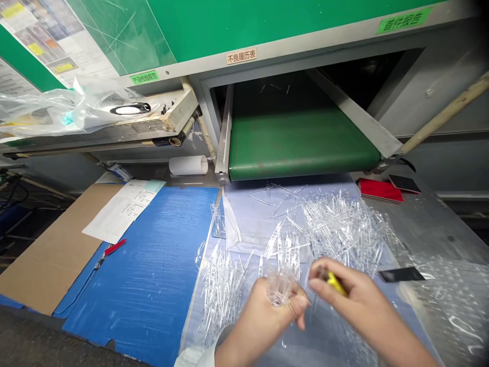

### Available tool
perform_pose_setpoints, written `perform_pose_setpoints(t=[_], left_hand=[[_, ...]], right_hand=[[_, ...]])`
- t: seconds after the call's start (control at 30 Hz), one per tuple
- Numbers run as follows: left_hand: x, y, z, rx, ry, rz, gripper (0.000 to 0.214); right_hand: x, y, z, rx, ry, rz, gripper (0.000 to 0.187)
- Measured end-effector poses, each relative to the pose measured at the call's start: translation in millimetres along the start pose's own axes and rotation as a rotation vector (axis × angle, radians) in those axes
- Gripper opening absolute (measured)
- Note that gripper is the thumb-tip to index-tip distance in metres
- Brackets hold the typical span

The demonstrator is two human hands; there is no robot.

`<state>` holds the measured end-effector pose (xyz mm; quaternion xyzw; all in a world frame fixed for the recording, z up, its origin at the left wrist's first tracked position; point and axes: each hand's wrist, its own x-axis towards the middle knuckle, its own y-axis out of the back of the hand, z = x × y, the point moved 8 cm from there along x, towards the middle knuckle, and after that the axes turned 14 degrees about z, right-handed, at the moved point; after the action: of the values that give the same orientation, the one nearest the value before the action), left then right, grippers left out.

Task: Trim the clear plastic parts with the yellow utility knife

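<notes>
My left hand (263, 308) is closed around a bundle of clear plastic sticks (280, 285), their ends standing up out of the fist. To its right, my right hand (359, 293) grips a small yellow-and-dark tool (335, 283), whose working end is too blurred to make out. Beyond the hands lies a large loose heap of clear plastic sticks (340, 227). Another pile of these sticks (221, 293) lies to the left of my left hand, roughly lined up. A smaller group (286, 247) lies just past the bundle.
A green conveyor belt (301, 148) ends above the back of the work surface. Blue sheeting (148, 275) covers the left side, with a paper sheet (124, 211) and a red-handled tool (114, 247). Bubble wrap (454, 300) and a black strip (402, 274) lie on the right.
</notes>
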<state>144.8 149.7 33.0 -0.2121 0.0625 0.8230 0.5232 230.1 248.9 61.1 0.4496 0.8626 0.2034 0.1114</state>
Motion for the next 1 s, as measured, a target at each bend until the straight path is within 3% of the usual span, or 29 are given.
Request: perform_pose_setpoints(t=[0.03, 0.1, 0.27, 0.4, 0.5, 0.63, 0.73, 0.83, 1.0], left_hand=[[1.0, -2.3, -1.0, 0.008, 0.001, -0.019, 0.031], [5.5, 1.9, -4.4, 0.08, -0.006, 0.012, 0.025], [22.2, 48.3, -24.4, 0.766, -0.053, 0.297, 0.015], [28.6, 52.2, -59.4, 0.99, 0.004, 0.237, 0.006], [29.1, 42.5, -81.6, 1.076, 0.05, 0.198, 0.019], [31.1, 36.4, -90.0, 1.069, 0.073, 0.196, 0.032], [32.0, 41.1, -79.0, 0.945, 0.072, 0.204, 0.024], [25.9, 43.0, -63.0, 0.717, 0.106, 0.171, 0.013], [3.0, 21.2, -50.2, 0.223, 0.264, 0.001, 0.026]], right_hand=[[-1.9, -9.2, 0.2, 0.012, -0.009, -0.071, 0.028], [-2.6, -11.6, 8.9, -0.056, -0.029, -0.089, 0.032], [-20.8, 3.8, 76.0, -0.498, -0.085, -0.122, 0.032], [-51.4, 3.7, 128.1, -0.684, -0.166, -0.146, 0.022], [-64.5, 5.0, 142.0, -0.769, -0.199, -0.134, 0.021], [-63.2, 14.7, 134.7, -0.746, -0.236, -0.103, 0.027], [-54.2, 15.5, 117.2, -0.604, -0.26, -0.089, 0.031], [-42.9, -1.1, 90.1, -0.36, -0.252, -0.119, 0.032], [-28.8, -41.0, 47.6, 0.082, -0.291, -0.213, 0.04]])
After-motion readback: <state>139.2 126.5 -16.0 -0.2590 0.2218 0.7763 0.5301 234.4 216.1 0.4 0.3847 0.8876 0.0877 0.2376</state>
